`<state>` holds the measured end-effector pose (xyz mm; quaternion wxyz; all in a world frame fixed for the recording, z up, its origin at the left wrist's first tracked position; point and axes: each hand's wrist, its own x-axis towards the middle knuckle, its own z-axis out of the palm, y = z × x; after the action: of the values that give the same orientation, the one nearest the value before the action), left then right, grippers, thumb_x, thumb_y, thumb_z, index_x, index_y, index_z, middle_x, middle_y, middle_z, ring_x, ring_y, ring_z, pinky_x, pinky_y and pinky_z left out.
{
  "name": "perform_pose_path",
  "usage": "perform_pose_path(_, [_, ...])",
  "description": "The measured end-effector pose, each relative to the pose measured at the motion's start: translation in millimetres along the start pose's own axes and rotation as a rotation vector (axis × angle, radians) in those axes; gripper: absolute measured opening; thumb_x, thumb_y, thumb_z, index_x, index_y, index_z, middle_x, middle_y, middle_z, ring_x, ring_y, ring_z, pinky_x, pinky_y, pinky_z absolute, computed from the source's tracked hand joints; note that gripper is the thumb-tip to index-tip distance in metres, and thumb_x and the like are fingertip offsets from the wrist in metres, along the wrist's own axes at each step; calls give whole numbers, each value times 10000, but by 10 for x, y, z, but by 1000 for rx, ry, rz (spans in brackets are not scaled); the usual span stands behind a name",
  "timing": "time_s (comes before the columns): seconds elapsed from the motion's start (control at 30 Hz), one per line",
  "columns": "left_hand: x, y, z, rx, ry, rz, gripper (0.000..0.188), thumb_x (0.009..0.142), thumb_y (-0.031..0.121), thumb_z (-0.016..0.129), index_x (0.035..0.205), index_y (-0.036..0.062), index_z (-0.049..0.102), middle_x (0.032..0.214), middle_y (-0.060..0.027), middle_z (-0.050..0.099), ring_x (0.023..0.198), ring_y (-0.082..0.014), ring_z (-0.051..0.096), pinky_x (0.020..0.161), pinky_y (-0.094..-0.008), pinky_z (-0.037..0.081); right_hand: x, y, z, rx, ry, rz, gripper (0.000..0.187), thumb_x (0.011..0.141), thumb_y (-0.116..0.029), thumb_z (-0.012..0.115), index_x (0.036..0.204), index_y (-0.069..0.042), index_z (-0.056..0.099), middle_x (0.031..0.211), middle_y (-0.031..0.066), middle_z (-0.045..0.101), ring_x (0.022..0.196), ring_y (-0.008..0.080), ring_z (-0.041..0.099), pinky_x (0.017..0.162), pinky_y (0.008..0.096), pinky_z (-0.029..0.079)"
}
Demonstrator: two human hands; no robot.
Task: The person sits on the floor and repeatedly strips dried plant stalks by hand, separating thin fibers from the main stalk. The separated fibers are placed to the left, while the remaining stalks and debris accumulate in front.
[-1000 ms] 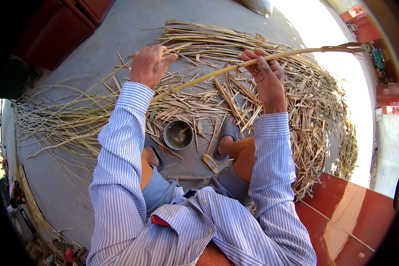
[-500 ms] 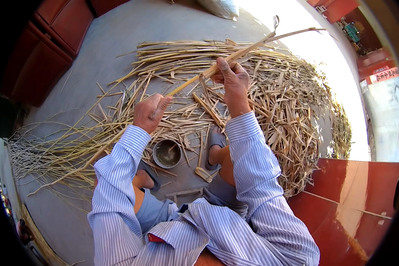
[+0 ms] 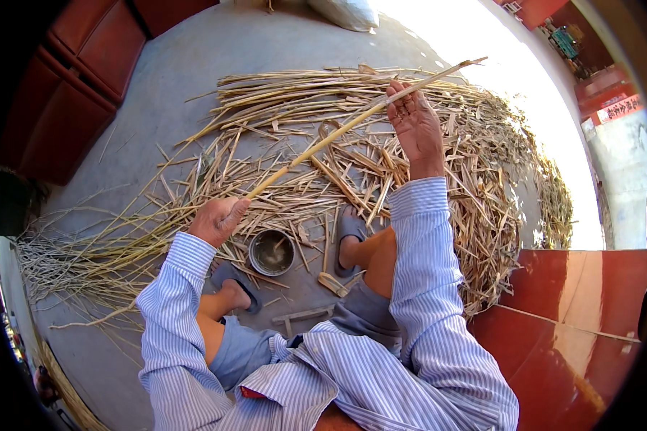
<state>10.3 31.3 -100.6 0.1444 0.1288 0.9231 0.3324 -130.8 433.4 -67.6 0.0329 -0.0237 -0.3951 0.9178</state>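
My left hand (image 3: 219, 221) is closed around the lower part of a long, straw-yellow plant stalk (image 3: 313, 149). The stalk slants up to the right, and its pale tip reaches past my right hand (image 3: 417, 133). That hand is open, palm showing and fingers stretched out, with the stalk lying across the fingertips. The stalk's lower end passes under my left hand and sleeve toward a thin, branching end (image 3: 93, 325) at the left. Beneath my hands, loose dry husk pieces (image 3: 295, 197) are scattered over the floor.
Long stalks (image 3: 280, 90) lie in a bundle beyond my hands. A large heap of dry husks (image 3: 474, 215) spreads to the right. Between my feet stands a metal bowl (image 3: 272, 253) holding murky liquid, near a small wooden block (image 3: 331, 284). Dark red furniture (image 3: 86, 65) stands far left.
My right hand has gone from gripping the stalk to open, moving right toward its tip. Curled sheath at the tip no longer shows. My left hand has shifted down and left with the stalk.
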Motion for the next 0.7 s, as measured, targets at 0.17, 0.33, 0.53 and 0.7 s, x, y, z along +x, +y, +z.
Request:
perform_pose_path(0.17, [-270, 127, -46, 10, -36, -32, 621, 991, 560, 360, 785, 9, 557, 664, -206, 513, 626, -401, 508, 584, -457, 391, 41, -35, -76, -51, 45, -87, 217, 976, -136, 575, 1151, -7, 576, 1045, 125, 694, 896, 187, 697, 671, 236, 558])
perform_pose_path(0.33, [-353, -38, -108, 47, 55, -16, 582, 994, 528, 371, 774, 38, 595, 682, -194, 561, 646, -409, 547, 590, -463, 416, 25, 40, -10, -333, 125, -71, 202, 939, -201, 649, 1016, -15, 640, 884, 98, 720, 732, 124, 682, 608, 209, 538])
perform_pose_path(0.53, [-392, -250, -48, 132, 68, -24, 550, 993, 517, 377, 791, 57, 601, 675, -178, 568, 653, -403, 558, 591, -475, 421, 61, 276, 102, -674, 317, -153, 184, 894, -222, 715, 879, -51, 649, 747, 41, 678, 574, 61, 586, 514, 188, 490])
perform_pose_path(0.7, [-203, -340, -8, 184, 94, -16, 604, 962, 583, 409, 763, 25, 527, 661, -210, 537, 642, -415, 541, 603, -494, 416, 44, 245, 87, -398, 321, -247, 187, 866, -201, 746, 844, -74, 611, 700, 16, 634, 560, 75, 573, 495, 194, 453])
